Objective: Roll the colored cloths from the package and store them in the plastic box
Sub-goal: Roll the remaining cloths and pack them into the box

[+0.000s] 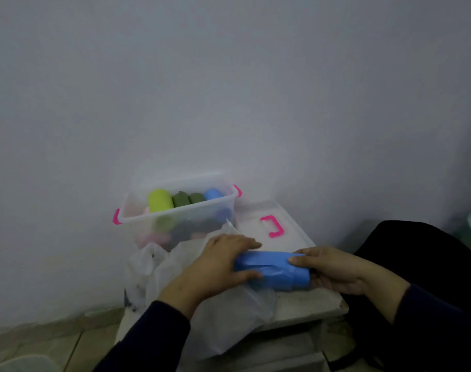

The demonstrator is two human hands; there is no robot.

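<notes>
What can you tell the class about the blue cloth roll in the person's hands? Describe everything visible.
The blue cloth roll is a soft, creased, light-blue fabric cylinder, lying roughly level, its flat end facing right. It sits over the white plastic bag on a pale ledge, in front of the clear plastic box. The left hand grips its left end; the right hand holds its right end, thumb on top.

You're in what looks like a home corner: a plain painted wall (229,89), tiled floor (41,342) near left, a rough white ledge (309,304) for a table.
</notes>
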